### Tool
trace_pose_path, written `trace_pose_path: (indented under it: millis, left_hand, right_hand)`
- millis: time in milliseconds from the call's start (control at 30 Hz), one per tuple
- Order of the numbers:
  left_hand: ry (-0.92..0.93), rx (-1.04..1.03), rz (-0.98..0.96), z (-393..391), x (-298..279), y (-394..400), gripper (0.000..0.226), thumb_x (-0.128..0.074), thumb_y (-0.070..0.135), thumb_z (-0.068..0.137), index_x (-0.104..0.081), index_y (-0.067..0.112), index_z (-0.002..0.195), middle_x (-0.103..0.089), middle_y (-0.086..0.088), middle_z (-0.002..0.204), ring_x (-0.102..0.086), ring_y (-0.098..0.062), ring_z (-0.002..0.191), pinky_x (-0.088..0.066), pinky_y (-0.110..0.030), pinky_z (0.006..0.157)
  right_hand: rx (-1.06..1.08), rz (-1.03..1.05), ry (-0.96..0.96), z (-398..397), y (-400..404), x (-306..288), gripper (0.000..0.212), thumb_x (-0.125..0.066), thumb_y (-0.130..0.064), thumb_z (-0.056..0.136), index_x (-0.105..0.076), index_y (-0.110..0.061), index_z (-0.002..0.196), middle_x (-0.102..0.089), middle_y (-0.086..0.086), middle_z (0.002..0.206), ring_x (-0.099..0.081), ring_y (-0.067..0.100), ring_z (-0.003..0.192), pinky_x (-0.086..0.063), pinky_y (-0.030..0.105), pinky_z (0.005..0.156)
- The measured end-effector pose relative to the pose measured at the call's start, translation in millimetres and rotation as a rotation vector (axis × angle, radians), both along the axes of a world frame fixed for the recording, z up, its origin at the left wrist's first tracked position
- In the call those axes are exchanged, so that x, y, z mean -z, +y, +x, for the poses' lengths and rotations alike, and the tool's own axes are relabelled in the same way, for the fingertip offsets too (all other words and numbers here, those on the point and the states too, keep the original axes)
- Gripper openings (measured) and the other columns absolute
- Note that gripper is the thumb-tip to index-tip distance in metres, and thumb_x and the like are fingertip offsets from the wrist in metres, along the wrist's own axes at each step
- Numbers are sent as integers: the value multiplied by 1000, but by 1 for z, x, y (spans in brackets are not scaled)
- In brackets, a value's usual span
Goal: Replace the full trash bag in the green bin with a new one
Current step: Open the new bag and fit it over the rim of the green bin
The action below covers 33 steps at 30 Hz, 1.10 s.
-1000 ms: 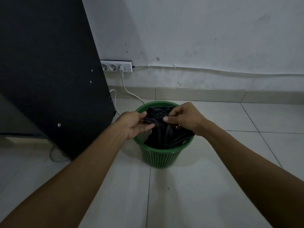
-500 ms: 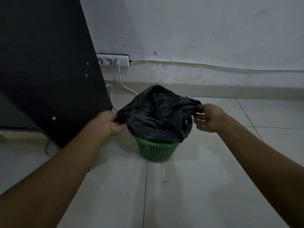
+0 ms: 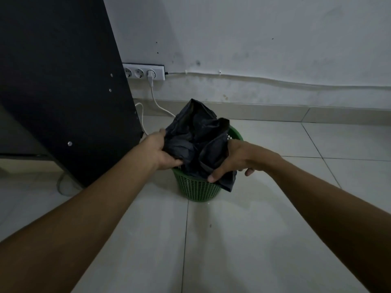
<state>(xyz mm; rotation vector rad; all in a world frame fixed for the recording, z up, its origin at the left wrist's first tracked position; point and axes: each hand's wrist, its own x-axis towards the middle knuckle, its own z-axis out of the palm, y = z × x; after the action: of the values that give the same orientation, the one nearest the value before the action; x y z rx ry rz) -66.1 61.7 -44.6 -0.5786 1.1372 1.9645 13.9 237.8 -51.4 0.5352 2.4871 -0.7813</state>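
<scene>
A green perforated bin [image 3: 197, 188] stands on the tiled floor near the wall. A crumpled black trash bag [image 3: 196, 134] bulges up out of it and hangs over the near right rim. My left hand [image 3: 159, 150] grips the bag's left side at the rim. My right hand [image 3: 234, 159] holds the bag's right side, thumb pressed on the plastic above the bin's front wall. What is inside the bag and the bin is hidden.
A tall black cabinet panel [image 3: 59, 85] stands close on the left of the bin. A white power strip [image 3: 143, 71] sits on the wall, with a white cable [image 3: 157, 104] running down to the floor behind the bin. Pale floor tiles [image 3: 232, 240] stretch in front.
The bag, spread wide between my hands half a second ago, is now bunched together over the bin. Both hands have moved inward toward each other and down to the rim.
</scene>
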Motion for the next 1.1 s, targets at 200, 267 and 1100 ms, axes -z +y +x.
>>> trace_pose_path:
  millis: [200, 267, 1100]
  left_hand:
    - [261, 329, -449, 13, 11, 3, 8, -63, 8, 89, -55, 11, 87, -59, -6, 82, -54, -17, 72, -42, -25, 60]
    - [231, 276, -456, 6, 13, -3, 6, -58, 7, 91, -54, 8, 96, -61, -8, 92, -58, -23, 82, -47, -33, 71]
    - [148, 583, -402, 28, 84, -30, 26, -69, 4, 82, -60, 9, 106, -63, -6, 86, -56, -17, 72, -52, -21, 50]
  right_hand:
    - [190, -117, 135, -1, 17, -3, 27, -64, -12, 84, -59, -2, 108, -68, 18, 99, -67, 28, 77, -58, 35, 61]
    - [275, -208, 127, 2, 26, -6, 15, -58, -13, 91, -61, -1, 99, -65, 15, 91, -58, 25, 68, -57, 35, 63]
    - [1193, -1276, 276, 51, 53, 93, 19, -63, -24, 91, -63, -10, 104, -63, 11, 113, -63, 29, 92, -59, 37, 69]
